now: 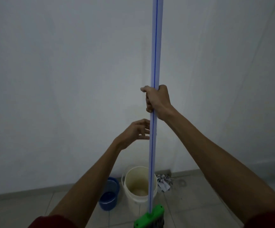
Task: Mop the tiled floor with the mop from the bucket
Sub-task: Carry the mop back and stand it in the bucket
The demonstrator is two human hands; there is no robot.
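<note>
The mop handle is a long white pole with a thin blue line, standing nearly upright in the middle of the view. Its green mop head sits low, in front of the cream bucket on the grey tiled floor. My right hand is wrapped around the pole at mid height. My left hand hovers just left of the pole below the right one, fingers apart and curled toward it, holding nothing.
A small blue basket stands left of the bucket against the white wall. Crumpled paper scraps lie in the corner to the bucket's right. Tiled floor stretches to both sides.
</note>
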